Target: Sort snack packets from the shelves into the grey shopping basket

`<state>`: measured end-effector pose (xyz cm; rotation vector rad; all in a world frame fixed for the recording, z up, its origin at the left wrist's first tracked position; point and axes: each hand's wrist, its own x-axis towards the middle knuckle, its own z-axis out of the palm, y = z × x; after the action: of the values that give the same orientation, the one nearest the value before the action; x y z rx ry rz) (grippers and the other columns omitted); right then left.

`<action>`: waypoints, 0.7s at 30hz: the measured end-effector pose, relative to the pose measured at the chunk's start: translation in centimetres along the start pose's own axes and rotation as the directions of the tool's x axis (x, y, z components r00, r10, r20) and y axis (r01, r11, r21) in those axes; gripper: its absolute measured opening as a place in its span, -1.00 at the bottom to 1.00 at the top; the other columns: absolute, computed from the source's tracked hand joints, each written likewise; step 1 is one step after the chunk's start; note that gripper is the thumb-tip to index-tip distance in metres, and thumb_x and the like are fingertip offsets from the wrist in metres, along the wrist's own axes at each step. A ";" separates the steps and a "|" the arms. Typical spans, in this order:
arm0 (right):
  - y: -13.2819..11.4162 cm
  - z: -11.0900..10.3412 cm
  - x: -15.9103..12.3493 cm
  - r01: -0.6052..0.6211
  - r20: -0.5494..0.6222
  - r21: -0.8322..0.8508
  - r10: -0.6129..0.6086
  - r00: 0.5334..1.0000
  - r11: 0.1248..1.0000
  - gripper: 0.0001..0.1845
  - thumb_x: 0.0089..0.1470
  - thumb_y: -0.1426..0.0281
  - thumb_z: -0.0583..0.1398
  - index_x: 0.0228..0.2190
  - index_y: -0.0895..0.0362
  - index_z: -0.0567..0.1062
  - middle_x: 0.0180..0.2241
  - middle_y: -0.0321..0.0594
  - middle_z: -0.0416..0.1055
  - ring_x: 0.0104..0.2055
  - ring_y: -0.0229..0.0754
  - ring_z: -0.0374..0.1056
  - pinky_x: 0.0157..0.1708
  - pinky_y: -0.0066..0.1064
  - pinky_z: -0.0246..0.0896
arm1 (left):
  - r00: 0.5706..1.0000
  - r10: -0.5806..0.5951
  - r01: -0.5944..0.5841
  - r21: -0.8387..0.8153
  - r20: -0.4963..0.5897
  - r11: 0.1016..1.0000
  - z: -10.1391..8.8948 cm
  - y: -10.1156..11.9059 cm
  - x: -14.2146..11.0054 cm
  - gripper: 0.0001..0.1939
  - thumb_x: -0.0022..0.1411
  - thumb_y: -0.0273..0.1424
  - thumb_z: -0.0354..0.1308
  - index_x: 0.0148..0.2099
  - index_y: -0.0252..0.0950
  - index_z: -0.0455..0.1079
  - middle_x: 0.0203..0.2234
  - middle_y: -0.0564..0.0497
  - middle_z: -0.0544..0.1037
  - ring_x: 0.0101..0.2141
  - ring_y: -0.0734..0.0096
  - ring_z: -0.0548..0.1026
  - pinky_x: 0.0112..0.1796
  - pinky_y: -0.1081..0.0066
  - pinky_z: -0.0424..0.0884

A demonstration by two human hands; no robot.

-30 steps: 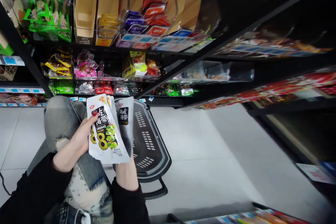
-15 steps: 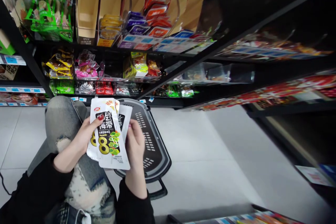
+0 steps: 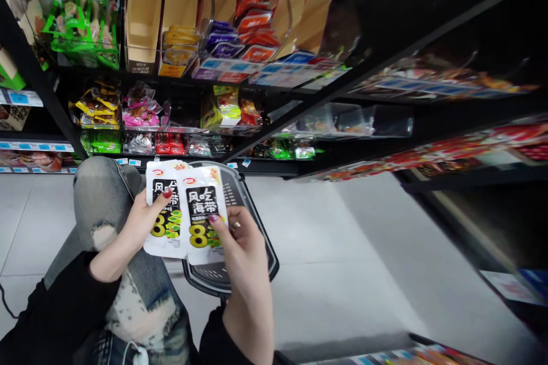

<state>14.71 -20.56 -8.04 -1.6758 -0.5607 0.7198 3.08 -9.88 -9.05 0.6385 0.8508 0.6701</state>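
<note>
From here the biggest thing in view is the black store shelving (image 3: 325,97), running from the upper left corner down toward the right edge, its tiers full of snack bags and kraft display boxes (image 3: 143,17). Below it, the pale tiled floor (image 3: 342,251) carries a black shopping basket (image 3: 252,239), which sits just beside my bent knee in ripped jeans (image 3: 103,205).

What has changed in the last second: the white seaweed snack packets, which were stacked and gripped mostly by one hand, are now fanned apart, side by side, faces up, over the basket's near rim. The right hand, a moment ago tucked behind the stack, has come round to the front and taken one packet for itself. I read that as sorting or checking the packs one by one, with the basket directly underneath.

Left hand (image 3: 139,222): fingers curled closed around the left packet (image 3: 165,211), thumb pressed across its front, gripping at its left edge.

Right hand (image 3: 242,251): fingers partly closed, thumb (image 3: 216,225) pinching the lower front of the right packet (image 3: 203,214), the rest behind it. The two packets overlap slightly at their inner edges.
</note>
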 end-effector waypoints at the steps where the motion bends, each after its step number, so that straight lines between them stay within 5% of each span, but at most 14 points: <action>1: 0.1 -0.5 0.2 -0.020 0.009 0.081 0.020 1.000 0.997 -0.77 -0.03 0.23 0.25 -0.43 0.08 0.33 -0.48 -0.32 0.38 -0.49 -0.28 0.27 -0.51 -0.46 0.17 | 1.000 -0.001 0.001 0.001 -0.015 1.000 0.0 0.1 -0.1 -0.57 -0.15 -0.17 0.39 -0.25 -0.31 0.47 -0.34 -0.06 0.65 -0.34 0.21 0.59 -0.25 0.30 0.48; 4: 0.5 -1.6 0.8 -0.115 0.087 0.430 0.086 0.993 0.896 -0.83 -0.03 0.31 0.25 -0.40 0.07 0.34 -0.59 -0.43 0.26 -0.64 -0.38 0.12 -0.60 -0.52 0.08 | 1.000 -0.019 0.019 0.001 -0.025 1.000 -0.1 0.3 -0.2 -0.58 -0.17 -0.19 0.40 -0.27 -0.31 0.46 -0.36 -0.06 0.65 -0.37 0.23 0.59 -0.29 0.32 0.48; 7: 1.2 -1.5 1.5 -0.253 0.218 0.746 0.133 0.967 0.617 -0.85 0.02 0.32 0.19 -0.44 0.10 0.32 -0.69 -0.54 -0.01 -0.74 -0.46 -0.22 -0.69 -0.57 -0.08 | 0.997 -0.074 0.074 -0.042 0.003 0.996 -0.2 0.5 -0.2 -0.56 -0.19 -0.18 0.41 -0.27 -0.33 0.47 -0.43 -0.07 0.64 -0.41 0.21 0.59 -0.29 0.29 0.49; 9: 1.8 -0.9 1.9 -0.311 0.279 0.834 0.139 0.950 0.456 -0.87 0.08 0.35 0.14 -0.46 0.11 0.29 -0.69 -0.56 -0.10 -0.74 -0.45 -0.34 -0.70 -0.59 -0.12 | 0.993 -0.118 0.118 -0.073 0.007 0.990 -0.2 0.6 -0.1 -0.57 -0.19 -0.18 0.41 -0.29 -0.34 0.47 -0.45 -0.07 0.64 -0.42 0.20 0.59 -0.27 0.26 0.49; 11: 2.2 0.0 2.2 -0.335 0.306 0.857 0.137 0.942 0.391 -0.87 0.11 0.40 0.11 -0.46 0.11 0.26 -0.68 -0.57 -0.14 -0.73 -0.44 -0.41 -0.71 -0.59 -0.14 | 0.989 -0.144 0.145 -0.103 0.018 0.984 -0.3 0.5 -0.1 -0.59 -0.18 -0.21 0.41 -0.29 -0.34 0.47 -0.44 -0.08 0.64 -0.40 0.20 0.59 -0.25 0.26 0.49; 14: 2.4 1.1 2.3 -0.332 0.310 0.833 0.126 0.943 0.443 -0.84 0.13 0.38 0.10 -0.47 0.09 0.23 -0.66 -0.57 -0.22 -0.70 -0.41 -0.51 -0.72 -0.56 -0.21 | 0.988 -0.147 0.154 -0.155 0.055 0.976 -0.5 0.4 -0.1 -0.60 -0.13 -0.23 0.39 -0.23 -0.33 0.47 -0.39 -0.07 0.65 -0.34 0.20 0.60 -0.19 0.27 0.49; 21: 1.9 2.1 2.1 -0.191 0.199 0.653 0.077 0.977 0.733 -0.74 0.13 0.20 0.03 -0.52 0.06 0.18 -0.61 -0.52 -0.32 -0.65 -0.36 -0.56 -0.69 -0.45 -0.40 | 0.989 -0.145 0.144 -0.177 0.008 0.974 -0.8 0.3 0.1 -0.60 -0.09 -0.26 0.38 -0.19 -0.33 0.47 -0.34 -0.06 0.65 -0.25 0.18 0.59 -0.14 0.28 0.48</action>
<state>14.61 -18.06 -10.51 -0.9834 -0.2326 1.0262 2.37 -9.41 -9.32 0.4110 0.8231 0.6074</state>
